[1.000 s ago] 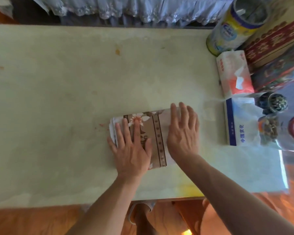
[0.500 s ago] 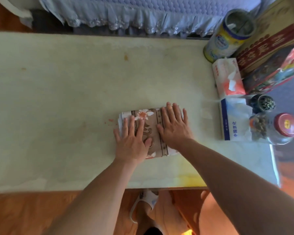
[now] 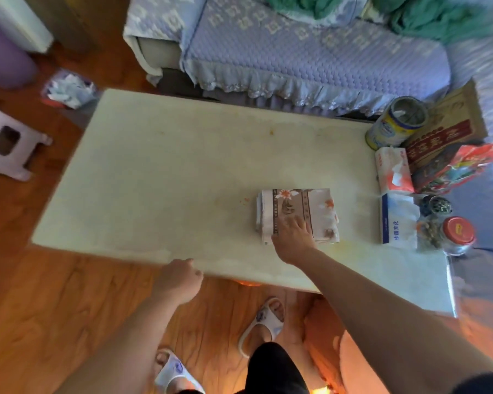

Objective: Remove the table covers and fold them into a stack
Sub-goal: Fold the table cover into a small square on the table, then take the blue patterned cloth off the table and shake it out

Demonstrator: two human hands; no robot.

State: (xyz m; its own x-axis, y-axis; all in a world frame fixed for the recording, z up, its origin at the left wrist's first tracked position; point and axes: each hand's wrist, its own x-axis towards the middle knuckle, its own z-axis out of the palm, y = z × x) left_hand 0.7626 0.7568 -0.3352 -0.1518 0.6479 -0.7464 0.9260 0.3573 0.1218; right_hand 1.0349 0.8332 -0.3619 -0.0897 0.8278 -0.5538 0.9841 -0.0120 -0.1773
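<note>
Folded cover [image 3: 298, 216] sits right of centre on the table [image 3: 168, 177], nearer the front edge, layers roughly squared. Right hand [image 3: 293, 237] lies flat on its near half, fingers straight and slightly spread, pressing, not pinching. Left hand [image 3: 181, 277] hangs at the front edge, fingers loosely curled, holding nothing. Step looks like the final flatten. To do it well: press from the fold line outward, even the ragged left edges, and keep it away from the tissue boxes [image 3: 394, 172] at the right edge.
</note>
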